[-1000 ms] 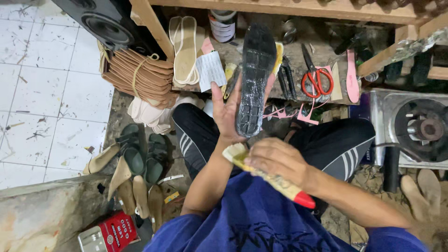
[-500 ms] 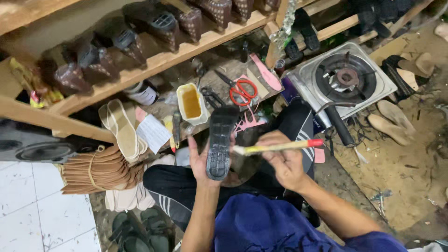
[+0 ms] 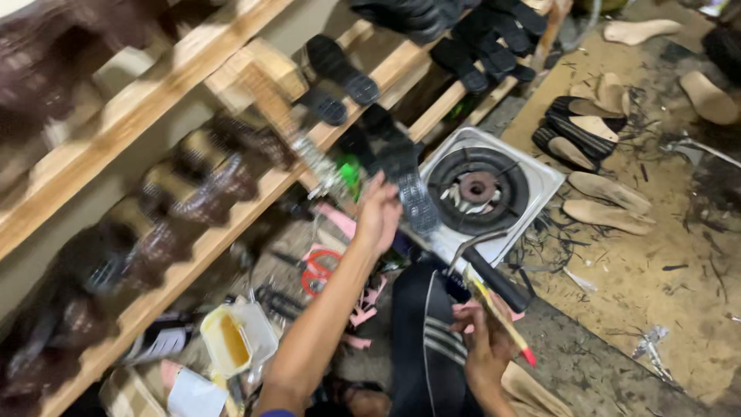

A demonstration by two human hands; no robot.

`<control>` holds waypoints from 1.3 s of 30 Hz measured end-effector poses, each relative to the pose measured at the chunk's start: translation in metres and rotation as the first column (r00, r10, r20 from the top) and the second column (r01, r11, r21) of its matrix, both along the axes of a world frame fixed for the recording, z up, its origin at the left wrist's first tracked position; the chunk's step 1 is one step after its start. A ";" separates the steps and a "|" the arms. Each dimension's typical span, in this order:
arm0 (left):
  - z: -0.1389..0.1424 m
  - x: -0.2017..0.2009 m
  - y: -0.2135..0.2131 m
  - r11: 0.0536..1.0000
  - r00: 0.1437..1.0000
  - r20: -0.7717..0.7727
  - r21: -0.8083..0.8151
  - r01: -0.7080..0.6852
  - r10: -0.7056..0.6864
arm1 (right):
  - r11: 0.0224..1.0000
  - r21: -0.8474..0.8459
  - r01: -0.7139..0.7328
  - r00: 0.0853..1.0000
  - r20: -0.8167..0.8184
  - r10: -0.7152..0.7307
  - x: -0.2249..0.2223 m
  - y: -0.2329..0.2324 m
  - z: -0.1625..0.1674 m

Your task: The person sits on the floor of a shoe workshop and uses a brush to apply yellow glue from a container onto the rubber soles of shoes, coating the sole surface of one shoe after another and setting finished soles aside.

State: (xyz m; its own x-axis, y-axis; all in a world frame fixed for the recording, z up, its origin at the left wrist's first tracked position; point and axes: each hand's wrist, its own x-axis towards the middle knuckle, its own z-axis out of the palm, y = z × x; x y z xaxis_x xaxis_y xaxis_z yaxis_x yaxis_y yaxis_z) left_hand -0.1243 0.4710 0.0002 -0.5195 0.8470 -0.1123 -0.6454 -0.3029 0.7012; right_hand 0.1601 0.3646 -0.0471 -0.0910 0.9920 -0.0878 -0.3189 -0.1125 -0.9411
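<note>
My left hand (image 3: 378, 216) is stretched forward and grips a black rubber shoe sole (image 3: 409, 181), held out just in front of a single-burner gas stove (image 3: 482, 189). Lower down, over my dark trousers with white stripes (image 3: 424, 324), my right hand (image 3: 486, 347) holds a yellow brush with a red tip (image 3: 498, 313), pointing down to the right. The picture is blurred by motion.
Wooden shelves (image 3: 224, 224) on the left carry rows of dark brown shoes (image 3: 201, 185) and black soles (image 3: 340, 69). Red-handled scissors (image 3: 316, 270) and an open tub of yellow glue (image 3: 231, 336) lie below. Sandal soles (image 3: 602, 201) and scraps litter the floor on the right.
The view has swung right toward the stove. My left hand has carried the sole from in front of my lap out toward the stove. My right hand has dropped lower with the brush.
</note>
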 end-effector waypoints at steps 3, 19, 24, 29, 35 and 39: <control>-0.027 -0.032 0.109 0.998 0.999 0.021 -0.051 -0.030 0.031 | 0.998 0.062 0.016 0.998 0.060 -0.020 0.020 0.014 -0.013; -0.088 -0.035 0.137 0.997 0.841 -0.538 -0.008 -0.073 0.057 | 0.983 0.042 0.178 0.953 0.243 -0.183 0.047 0.074 -0.034; -0.056 0.081 -0.103 0.974 0.855 -0.513 -0.224 -0.044 -0.079 | 0.984 0.078 0.161 0.964 0.202 -0.174 0.070 0.040 -0.007; -0.065 0.096 -0.305 0.896 0.827 -0.542 -0.278 -0.347 0.152 | 0.984 0.114 0.135 0.962 0.223 -0.158 0.128 -0.039 0.025; -0.115 0.080 -0.418 0.885 0.838 -0.487 -0.238 -0.399 0.247 | 0.951 0.215 0.223 0.943 0.198 -0.266 0.177 -0.119 0.069; -0.119 0.101 -0.434 0.921 0.868 -0.433 -0.179 -0.346 0.242 | 0.961 0.123 0.246 0.954 0.145 -0.263 0.184 -0.142 0.109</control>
State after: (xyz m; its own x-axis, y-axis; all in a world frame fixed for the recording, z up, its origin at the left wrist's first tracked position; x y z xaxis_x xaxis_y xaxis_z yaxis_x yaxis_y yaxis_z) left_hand -0.0234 0.0373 -0.1185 -0.7839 0.6204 -0.0259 -0.2062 -0.2208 0.9533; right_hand 0.3439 0.2228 0.0619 0.1725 0.9848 0.0228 -0.1701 0.0526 -0.9840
